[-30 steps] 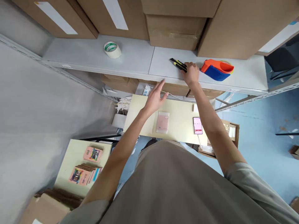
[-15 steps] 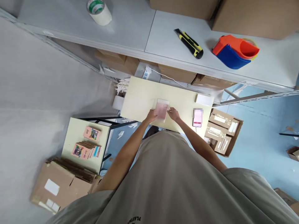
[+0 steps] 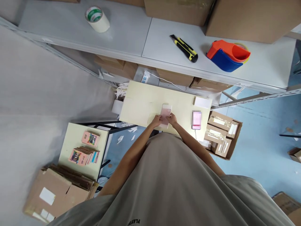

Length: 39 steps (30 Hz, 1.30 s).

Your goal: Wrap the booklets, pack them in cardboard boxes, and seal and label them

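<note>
A pale pink phone case [image 3: 166, 110], flat and with a small squarish outline near its upper right corner, is held over the front part of the cream table [image 3: 138, 97]. Clear or whitish material shows along its top edge. My left hand [image 3: 156, 121] grips its lower left side, fingers closed. On the lower right side, my right hand [image 3: 172, 119] pinches it with the thumb across its face. Beside my left hand lies a faint, see-through rectangle [image 3: 152, 118], perhaps a clear bag.
A lit phone [image 3: 197, 120] with a cable and a white box [image 3: 202, 102] occupy the table's right end. Above the far edge, a grey shelf [image 3: 127, 37] carries a tape roll [image 3: 97, 20], utility knife [image 3: 184, 48] and tape dispenser [image 3: 227, 56]. Cartons [image 3: 217, 131] stand right.
My right hand has closed on the phone case, where before it was beside it. The case has shifted slightly right, and the faint rectangle now shows left of it.
</note>
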Each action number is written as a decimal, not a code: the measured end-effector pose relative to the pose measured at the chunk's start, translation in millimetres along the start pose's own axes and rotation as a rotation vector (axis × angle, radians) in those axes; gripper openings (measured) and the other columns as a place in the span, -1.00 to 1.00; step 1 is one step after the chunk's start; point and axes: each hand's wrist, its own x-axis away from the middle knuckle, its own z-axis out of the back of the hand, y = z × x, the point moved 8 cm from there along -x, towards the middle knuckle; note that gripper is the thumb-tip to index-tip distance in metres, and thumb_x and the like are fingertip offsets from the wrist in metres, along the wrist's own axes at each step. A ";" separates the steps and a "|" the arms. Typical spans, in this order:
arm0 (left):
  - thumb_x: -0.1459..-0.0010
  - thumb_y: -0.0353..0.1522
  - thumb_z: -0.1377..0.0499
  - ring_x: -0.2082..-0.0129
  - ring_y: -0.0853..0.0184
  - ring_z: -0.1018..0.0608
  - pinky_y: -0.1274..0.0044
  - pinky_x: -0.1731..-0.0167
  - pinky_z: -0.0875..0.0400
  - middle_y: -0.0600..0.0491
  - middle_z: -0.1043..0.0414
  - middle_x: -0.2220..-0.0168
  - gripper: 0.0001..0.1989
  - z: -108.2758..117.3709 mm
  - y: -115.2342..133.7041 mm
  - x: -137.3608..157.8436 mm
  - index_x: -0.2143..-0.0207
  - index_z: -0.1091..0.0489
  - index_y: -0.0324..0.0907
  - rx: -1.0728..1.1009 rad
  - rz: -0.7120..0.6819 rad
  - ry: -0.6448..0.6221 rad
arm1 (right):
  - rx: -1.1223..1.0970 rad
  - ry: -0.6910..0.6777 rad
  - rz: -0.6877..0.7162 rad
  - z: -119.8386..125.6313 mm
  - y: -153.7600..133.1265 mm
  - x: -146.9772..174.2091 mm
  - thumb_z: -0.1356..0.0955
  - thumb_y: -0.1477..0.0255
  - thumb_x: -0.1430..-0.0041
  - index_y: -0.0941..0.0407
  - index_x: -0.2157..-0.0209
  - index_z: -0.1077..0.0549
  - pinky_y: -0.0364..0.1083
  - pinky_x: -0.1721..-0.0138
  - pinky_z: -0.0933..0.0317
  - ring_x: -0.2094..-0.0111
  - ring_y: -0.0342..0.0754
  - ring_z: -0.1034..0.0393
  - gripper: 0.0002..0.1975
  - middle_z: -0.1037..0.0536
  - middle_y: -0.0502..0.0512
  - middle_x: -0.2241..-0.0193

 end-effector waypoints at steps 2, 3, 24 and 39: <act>-0.23 -0.27 -0.38 -0.25 -0.10 -0.69 0.15 -0.35 -0.55 -0.33 -0.68 -0.19 -0.51 3.5 -0.2 3.2 -0.17 -0.61 -0.29 0.131 0.043 0.011 | -0.002 0.004 0.038 9.1 -5.6 2.6 -0.44 0.43 -0.19 0.02 0.21 -0.49 0.00 0.06 -0.54 0.17 0.07 -0.61 -0.88 -0.71 0.07 0.28; -0.23 -0.21 -0.41 -0.31 -0.14 -0.67 0.14 -0.36 -0.54 -0.39 -0.64 -0.27 -0.41 9.2 -1.4 6.1 -0.24 -0.58 -0.30 0.197 0.071 0.031 | -0.008 0.001 0.060 14.1 -9.7 5.5 -0.46 0.40 -0.18 0.01 0.22 -0.50 0.02 0.04 -0.55 0.15 0.10 -0.61 -0.87 -0.72 0.08 0.27; -0.51 -0.07 -0.28 0.45 0.27 -0.53 0.46 0.34 -0.33 0.05 -0.55 0.46 -0.61 107.0 134.3 123.1 0.27 -0.66 -0.13 0.148 -0.372 0.452 | -0.253 0.156 0.555 79.5 -108.2 122.0 -0.50 -0.29 -0.33 0.06 -0.29 -0.66 0.27 -0.30 -0.61 -0.34 0.35 -0.62 -0.19 -0.71 0.36 -0.29; -0.29 0.03 -0.47 -0.19 0.03 -0.74 0.24 -0.16 -0.72 -0.21 -0.67 -0.31 -0.37 136.9 105.4 148.2 -0.25 -0.64 -0.11 0.621 -0.392 0.527 | -0.614 -0.080 0.407 89.5 -116.9 116.4 -0.61 -0.33 -0.12 -0.01 0.41 -0.42 -0.10 0.36 -0.31 0.44 -0.11 -0.21 -0.30 -0.32 -0.11 0.49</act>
